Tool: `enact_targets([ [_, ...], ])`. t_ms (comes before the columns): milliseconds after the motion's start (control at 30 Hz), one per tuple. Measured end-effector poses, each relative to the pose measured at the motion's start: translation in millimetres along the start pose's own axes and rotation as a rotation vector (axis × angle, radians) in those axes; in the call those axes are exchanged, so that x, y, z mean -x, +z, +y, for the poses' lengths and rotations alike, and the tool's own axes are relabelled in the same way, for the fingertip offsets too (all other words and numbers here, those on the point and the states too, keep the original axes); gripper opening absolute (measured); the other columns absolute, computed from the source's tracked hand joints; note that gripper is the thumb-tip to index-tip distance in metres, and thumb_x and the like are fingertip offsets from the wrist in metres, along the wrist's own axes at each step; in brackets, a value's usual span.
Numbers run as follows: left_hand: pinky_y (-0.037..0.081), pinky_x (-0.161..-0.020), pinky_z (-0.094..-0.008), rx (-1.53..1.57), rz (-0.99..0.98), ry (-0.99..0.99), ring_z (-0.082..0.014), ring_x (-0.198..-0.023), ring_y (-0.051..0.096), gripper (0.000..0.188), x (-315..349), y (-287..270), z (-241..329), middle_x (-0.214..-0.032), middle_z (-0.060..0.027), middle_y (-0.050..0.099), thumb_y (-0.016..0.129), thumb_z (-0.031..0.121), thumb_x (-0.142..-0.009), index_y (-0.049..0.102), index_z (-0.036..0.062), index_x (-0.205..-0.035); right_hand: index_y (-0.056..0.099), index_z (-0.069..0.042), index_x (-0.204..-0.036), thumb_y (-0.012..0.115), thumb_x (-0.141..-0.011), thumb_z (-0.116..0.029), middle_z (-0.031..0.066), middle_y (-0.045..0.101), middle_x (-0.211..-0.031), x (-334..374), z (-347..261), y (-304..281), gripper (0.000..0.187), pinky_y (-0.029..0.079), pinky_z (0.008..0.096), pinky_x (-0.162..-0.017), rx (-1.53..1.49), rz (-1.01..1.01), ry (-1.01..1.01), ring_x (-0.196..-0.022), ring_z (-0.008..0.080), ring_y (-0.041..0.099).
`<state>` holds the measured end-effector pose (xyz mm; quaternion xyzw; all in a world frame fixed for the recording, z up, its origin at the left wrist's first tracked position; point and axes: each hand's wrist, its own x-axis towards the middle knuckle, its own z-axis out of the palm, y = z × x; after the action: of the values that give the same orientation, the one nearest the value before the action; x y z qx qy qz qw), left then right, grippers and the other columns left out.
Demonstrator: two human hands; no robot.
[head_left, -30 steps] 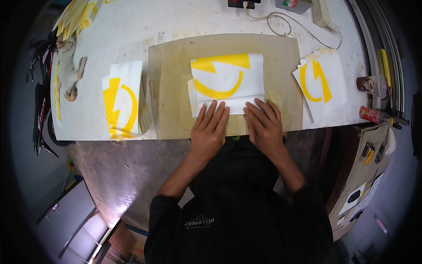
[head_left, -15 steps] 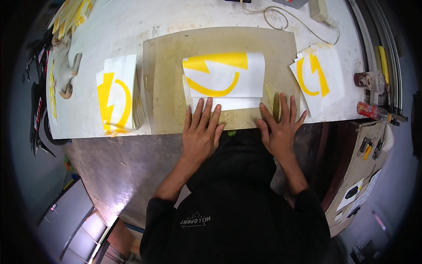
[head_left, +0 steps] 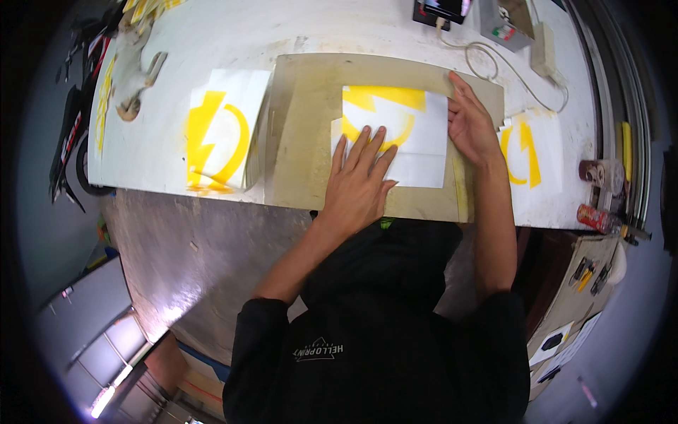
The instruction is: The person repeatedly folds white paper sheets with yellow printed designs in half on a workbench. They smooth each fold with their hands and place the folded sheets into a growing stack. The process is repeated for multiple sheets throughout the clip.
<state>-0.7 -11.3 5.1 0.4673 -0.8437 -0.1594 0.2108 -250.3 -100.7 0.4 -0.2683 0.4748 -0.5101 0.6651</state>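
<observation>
**A:** What are the hands up to on your feed?

**B:** From my remote seat, the left hand lies flat on the white printed sheet, fingers spread, gripping nothing. It hides part of the yellow design. The right hand is side-on at the sheet's right edge, index stretched out. Can't tell if the other fingers pinch anything, tbh; they're partly hidden.

**A:** And the sheet's on what?

**B:** The tan board, near the front edge of the table.

**A:** Anything further out?

**B:** Left stack of prints, just beside the board. Right stack is partly behind the right forearm. Cat lying far left, can't make out its head. Dark device up top gets cut off.
</observation>
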Motion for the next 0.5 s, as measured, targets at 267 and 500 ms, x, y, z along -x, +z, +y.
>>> enact_targets([
  [267, 0.012, -0.126, -0.0638, -0.065, -0.21, -0.037, -0.0384, -0.159, 0.021, 0.098, -15, -9, -24, -0.168, -0.0252, 0.027, 0.072, 0.052, -0.088, 0.035, -0.0053, -0.158, 0.061, 0.0, -0.138, 0.067, -0.098, -0.013, 0.0152, 0.071, -0.119, 52, 32, 50, 0.042, 0.052, 0.0478, -0.102, 1.203, -0.032, -0.846, -0.112, 0.0315, 0.069],
  [500, 0.007, -0.125, -0.0666, -0.165, -0.286, -0.06, -0.0408, -0.16, 0.014, 0.135, -40, -16, -38, -0.168, -0.0319, 0.021, 0.078, 0.073, -0.07, 0.025, -0.013, -0.158, 0.053, -0.002, -0.15, 0.052, -0.106, -0.026, 0.0129, 0.046, -0.161, 17, 53, 64, 0.05, 0.018, 0.0606, -0.126, 1.688, -0.198, -0.76, -0.153, 0.0351, 0.035],
])
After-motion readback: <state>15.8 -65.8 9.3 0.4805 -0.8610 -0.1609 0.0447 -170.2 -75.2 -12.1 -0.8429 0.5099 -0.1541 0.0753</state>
